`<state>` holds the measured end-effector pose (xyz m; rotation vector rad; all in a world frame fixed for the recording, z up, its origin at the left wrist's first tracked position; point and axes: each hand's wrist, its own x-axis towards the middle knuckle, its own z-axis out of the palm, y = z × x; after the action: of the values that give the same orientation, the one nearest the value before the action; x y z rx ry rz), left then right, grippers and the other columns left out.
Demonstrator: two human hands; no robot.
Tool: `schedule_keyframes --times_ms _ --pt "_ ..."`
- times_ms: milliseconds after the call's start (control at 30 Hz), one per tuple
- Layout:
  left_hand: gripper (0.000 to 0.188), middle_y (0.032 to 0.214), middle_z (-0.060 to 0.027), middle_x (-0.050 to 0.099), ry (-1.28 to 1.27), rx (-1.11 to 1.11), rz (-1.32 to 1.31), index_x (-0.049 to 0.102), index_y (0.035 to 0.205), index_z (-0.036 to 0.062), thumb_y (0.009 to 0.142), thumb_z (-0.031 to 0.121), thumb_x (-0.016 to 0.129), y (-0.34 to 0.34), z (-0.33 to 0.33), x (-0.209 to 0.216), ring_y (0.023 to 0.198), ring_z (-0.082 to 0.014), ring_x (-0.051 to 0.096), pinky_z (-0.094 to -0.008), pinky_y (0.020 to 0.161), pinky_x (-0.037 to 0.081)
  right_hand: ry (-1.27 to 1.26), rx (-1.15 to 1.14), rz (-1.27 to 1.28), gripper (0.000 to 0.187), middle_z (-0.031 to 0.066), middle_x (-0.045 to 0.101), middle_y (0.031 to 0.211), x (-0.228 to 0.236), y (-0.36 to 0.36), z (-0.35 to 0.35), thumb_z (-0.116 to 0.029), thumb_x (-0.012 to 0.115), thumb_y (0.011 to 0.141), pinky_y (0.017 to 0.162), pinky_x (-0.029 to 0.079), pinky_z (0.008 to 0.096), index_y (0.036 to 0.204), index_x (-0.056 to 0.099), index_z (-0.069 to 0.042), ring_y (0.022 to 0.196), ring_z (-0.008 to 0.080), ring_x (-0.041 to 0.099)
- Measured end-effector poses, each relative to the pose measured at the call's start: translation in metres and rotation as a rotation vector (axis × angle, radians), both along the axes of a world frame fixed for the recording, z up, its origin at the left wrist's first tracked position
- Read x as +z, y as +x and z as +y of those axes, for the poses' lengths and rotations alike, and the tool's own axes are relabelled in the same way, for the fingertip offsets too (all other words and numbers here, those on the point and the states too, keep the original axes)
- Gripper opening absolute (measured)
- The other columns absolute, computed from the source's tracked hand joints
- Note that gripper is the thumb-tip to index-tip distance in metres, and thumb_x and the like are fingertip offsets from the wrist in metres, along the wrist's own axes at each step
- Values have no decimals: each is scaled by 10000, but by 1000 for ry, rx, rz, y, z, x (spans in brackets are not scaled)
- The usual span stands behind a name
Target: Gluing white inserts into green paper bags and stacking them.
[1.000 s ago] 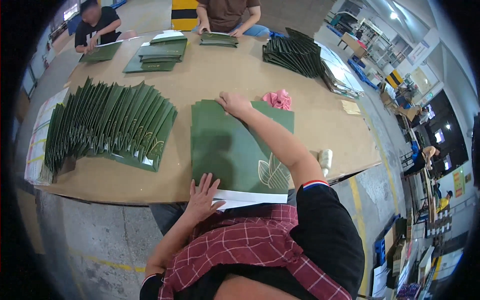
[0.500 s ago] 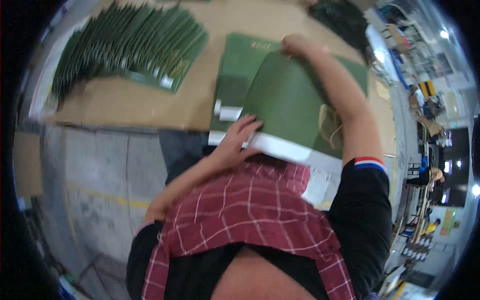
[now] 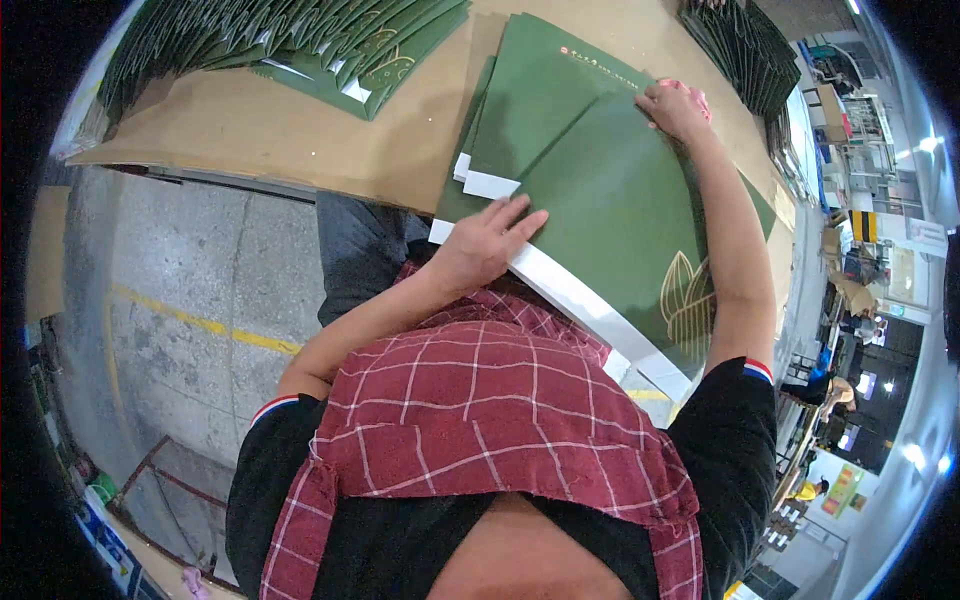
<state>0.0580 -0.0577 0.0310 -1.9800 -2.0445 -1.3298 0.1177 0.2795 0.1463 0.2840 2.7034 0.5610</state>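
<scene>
A large green paper bag (image 3: 610, 200), flat with a gold leaf print and a white folded flap (image 3: 585, 298) along its near edge, lies slanted in front of me. My left hand (image 3: 492, 240) rests on its near left corner, fingers apart and nothing gripped. At the far edge, my right hand (image 3: 677, 108) has its fingers bent and pressed onto the bag; something pink shows beside those fingers. Under this bag lie other flat green bags (image 3: 560, 75), with white flaps sticking out at the left.
A fanned row of green bags (image 3: 270, 45) lies at the far left of the brown tabletop (image 3: 330, 145). Another dark green stack (image 3: 745, 50) is at the far right. The table's front edge runs before me. Other people are in the background at the right.
The top bag has turned clockwise, its white flap now slanting more steeply down to the right. My right hand has come nearer along its far edge; the view has shifted too.
</scene>
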Motion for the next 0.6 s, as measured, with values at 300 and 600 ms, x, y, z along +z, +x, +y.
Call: schedule_keyframes --times_ms 300,600 --pt "499 1162 -156 500 -32 -41 -941 418 1225 81 748 -34 504 -13 -17 -30 1072 -263 496 -317 911 377 -128 -158 382 356 100 593 962 -62 -103 -55 -412 436 838 872 378 409 1020 568 -135 937 271 544" --pt "382 1036 -143 580 -90 188 -834 487 1152 41 772 39 528 -27 -33 -34 957 -235 569 -283 841 419 -552 432 247 249 60 550 726 -69 -57 -132 -323 519 818 721 388 358 771 581 -86 746 238 530"
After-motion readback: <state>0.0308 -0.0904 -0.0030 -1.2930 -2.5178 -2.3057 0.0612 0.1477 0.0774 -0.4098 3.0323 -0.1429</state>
